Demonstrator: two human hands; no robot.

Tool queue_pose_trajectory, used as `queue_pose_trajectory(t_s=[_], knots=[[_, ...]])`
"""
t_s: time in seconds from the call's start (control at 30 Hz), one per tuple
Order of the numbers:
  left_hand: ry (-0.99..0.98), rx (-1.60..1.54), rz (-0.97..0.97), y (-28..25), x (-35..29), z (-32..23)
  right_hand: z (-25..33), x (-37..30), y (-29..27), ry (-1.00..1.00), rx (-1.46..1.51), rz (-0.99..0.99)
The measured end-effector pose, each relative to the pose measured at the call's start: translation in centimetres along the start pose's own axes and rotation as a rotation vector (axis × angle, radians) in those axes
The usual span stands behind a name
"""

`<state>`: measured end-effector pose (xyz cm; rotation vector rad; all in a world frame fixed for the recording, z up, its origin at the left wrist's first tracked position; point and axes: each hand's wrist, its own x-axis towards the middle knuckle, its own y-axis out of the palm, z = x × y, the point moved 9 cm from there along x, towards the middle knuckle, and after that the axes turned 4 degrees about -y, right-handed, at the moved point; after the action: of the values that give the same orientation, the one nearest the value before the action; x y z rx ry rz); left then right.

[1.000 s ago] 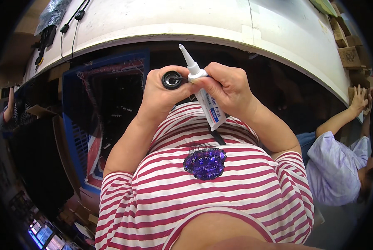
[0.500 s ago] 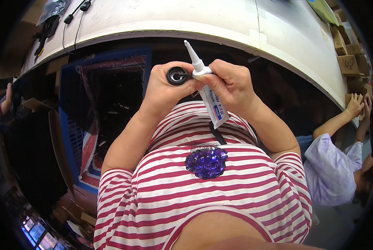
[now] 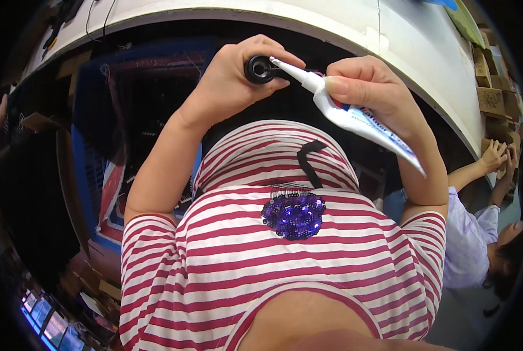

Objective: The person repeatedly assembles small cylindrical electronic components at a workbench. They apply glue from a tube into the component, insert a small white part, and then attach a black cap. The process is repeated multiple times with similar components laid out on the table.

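Note:
A black cylindrical part with a round open end (image 3: 259, 69) is gripped in my left hand (image 3: 232, 73), its opening turned up toward me. My right hand (image 3: 369, 88) pinches a white squeeze tube (image 3: 361, 121) with blue printing near its shoulder. The tube's long, tapered white nozzle (image 3: 289, 69) points left, its tip at the rim of the black part's opening. Whether the tip touches the rim I cannot tell. The tube's flat tail slants down to the right beside my right wrist.
A white worktable (image 3: 308, 23) curves across the far side. Beyond my left forearm stands a blue plastic crate (image 3: 89, 140) holding dark items. At right, another person's hands (image 3: 495, 157) are by cardboard boxes (image 3: 491, 102). A black strip (image 3: 308, 164) lies against my striped shirt.
The tube has swung from nearly upright to slanting, its nozzle now at the black part's opening. My right hand has moved right, away from my left, and both hands are higher in view.

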<state>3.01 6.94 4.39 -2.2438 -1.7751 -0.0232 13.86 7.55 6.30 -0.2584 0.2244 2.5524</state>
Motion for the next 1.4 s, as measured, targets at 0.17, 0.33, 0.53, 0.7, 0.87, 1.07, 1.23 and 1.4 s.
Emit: queue_pose_trajectory(t_s=[0.17, 0.33, 0.53, 0.7, 0.87, 1.07, 1.23, 1.4], knots=[[0.052, 0.043, 0.017, 0.2, -0.6, -0.3, -1.3, 0.1, 0.4, 0.105, 0.098, -0.02], [0.055, 0.069, 0.017, 0.4, -1.0, -0.2, -2.1, 0.2, 0.8, 0.107, 0.155, -0.031], [0.065, 0.151, -0.021, 0.4, -1.5, -0.1, -3.1, 0.4, 0.5, 0.168, 0.145, -0.107], [0.088, 0.171, -0.03, 0.6, -1.3, 0.4, -3.6, 0.5, 0.8, 0.222, 0.17, -0.149], [0.067, 0.094, -0.072, 0.1, -1.1, 0.6, -3.9, 0.9, 1.0, 0.238, 0.387, -0.054], [0.052, 0.093, -0.058, 0.3, -0.5, 0.7, -4.2, 0.9, 1.0, 0.238, 0.527, 0.002], [-0.061, 0.05, -0.079, 0.4, 0.0, 1.1, -4.3, 0.6, 0.9, 0.262, 0.569, 0.035], [-0.319, -0.052, -0.058, 0.5, 1.4, 1.6, -2.1, 0.1, -0.7, 0.097, 0.665, 0.123]])
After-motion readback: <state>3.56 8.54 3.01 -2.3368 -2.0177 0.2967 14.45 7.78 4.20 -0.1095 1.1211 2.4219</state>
